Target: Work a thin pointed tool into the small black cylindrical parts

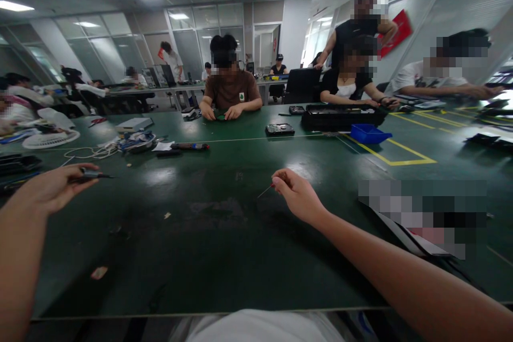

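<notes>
My left hand (60, 187) is at the left, above the green table (192, 278). Its fingers are closed on a slim dark tool (93, 174) with a thin pointed tip aimed right; its exact kind is unclear. Right of the middle, my right hand (298, 192) pinches a thin metal rod (264, 191) by its red end. The rod slants down to the left, its tip close to the tabletop. Most of the red end is hidden by the fingers. The two hands are well apart.
A hard drive (279, 129), a blue bin (368, 134) and a long black case (340, 117) stand farther back. At the left lie a dark pen-like tool (190, 146), cables (100, 150) and a white fan (52, 131). Co-workers sit opposite.
</notes>
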A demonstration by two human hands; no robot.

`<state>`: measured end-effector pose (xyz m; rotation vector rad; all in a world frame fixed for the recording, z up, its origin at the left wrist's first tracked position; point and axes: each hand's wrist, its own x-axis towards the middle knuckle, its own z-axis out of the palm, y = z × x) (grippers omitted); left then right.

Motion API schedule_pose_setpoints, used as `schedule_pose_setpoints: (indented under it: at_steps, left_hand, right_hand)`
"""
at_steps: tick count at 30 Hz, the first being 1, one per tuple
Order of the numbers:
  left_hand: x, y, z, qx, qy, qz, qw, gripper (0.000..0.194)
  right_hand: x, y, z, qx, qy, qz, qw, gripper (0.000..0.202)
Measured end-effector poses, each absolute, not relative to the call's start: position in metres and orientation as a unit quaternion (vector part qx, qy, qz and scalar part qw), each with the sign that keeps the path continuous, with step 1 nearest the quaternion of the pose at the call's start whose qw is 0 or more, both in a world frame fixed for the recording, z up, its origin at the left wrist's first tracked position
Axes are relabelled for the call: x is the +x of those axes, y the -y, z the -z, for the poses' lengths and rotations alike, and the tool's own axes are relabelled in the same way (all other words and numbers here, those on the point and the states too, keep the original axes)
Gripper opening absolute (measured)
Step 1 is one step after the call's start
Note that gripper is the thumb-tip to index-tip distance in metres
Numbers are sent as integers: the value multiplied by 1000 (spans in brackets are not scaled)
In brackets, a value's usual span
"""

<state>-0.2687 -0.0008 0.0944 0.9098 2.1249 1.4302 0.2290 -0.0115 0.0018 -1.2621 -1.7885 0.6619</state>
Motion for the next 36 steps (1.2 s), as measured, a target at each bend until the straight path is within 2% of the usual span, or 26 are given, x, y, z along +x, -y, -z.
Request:
schedule_pose_setpoints:
  at_steps: [3, 9, 14, 18, 20, 23, 27, 31, 36]
  left_hand:
    - [-240, -8, -96, 338, -694, -533, 346, 21]
    - [-162, -12, -95, 491, -588, -483, 425, 31]
    - [-94, -14, -82, 606, -534, -431, 402, 42]
    - [-40, -13, -64, 645, -503, -425, 388, 44]
    - [-18, -9, -53, 684, -493, -408, 350, 39]
    - [6, -3, -33, 756, -485, -369, 240, 33]
    - [14, 1, -9, 807, -469, -325, 150, 32]
    - [6, -1, 4, 805, -473, -325, 153, 38]
    - [1, -4, 5, 806, -459, -337, 162, 36]
  right_hand:
    - [230, 11, -2, -499, 711, -265, 418, 21]
    - [230, 13, -4, -499, 709, -261, 425, 21]
    - [229, 14, -8, -505, 709, -262, 416, 22]
    - [229, 15, -9, -506, 706, -262, 422, 27]
    - [229, 16, -9, -503, 700, -265, 432, 29]
    - [230, 18, -10, -500, 691, -265, 449, 29]
    - [230, 21, -12, -481, 676, -268, 490, 25]
    - [229, 22, -12, -443, 656, -298, 534, 23]
    - [228, 20, -7, -436, 669, -321, 510, 23]
